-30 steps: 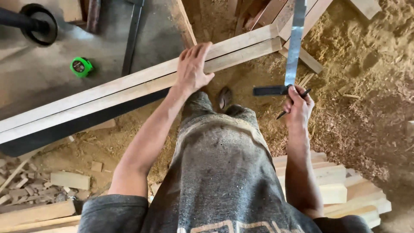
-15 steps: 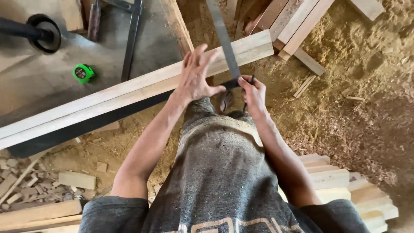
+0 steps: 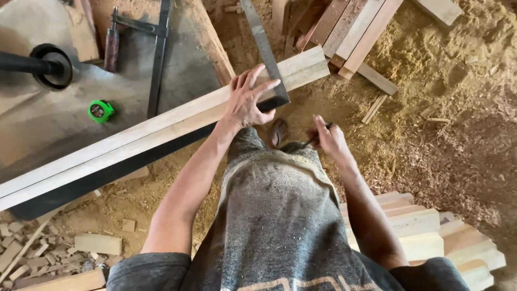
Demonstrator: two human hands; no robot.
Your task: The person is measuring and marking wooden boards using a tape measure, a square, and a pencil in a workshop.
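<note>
The left hand (image 3: 249,99) lies spread and flat on the long pale wooden plank (image 3: 161,129), pinning the dark stock of a metal try square (image 3: 266,51) against the plank's near edge, with the steel blade running across the board's face and beyond it. The plank rests along the edge of the grey desk (image 3: 48,124), its far end near a stack of reddish boards (image 3: 350,27). The right hand (image 3: 328,141) is closed around a slim dark pencil-like tool and hovers just off the plank, near the square. By the look of it, the square is seated but no line is yet visible on the wood, so the marking appears still to be done. The tool's tip is too small to identify, and the plank's left end runs out of view. A green tape measure (image 3: 100,111) sits on the desk, well apart.
</note>
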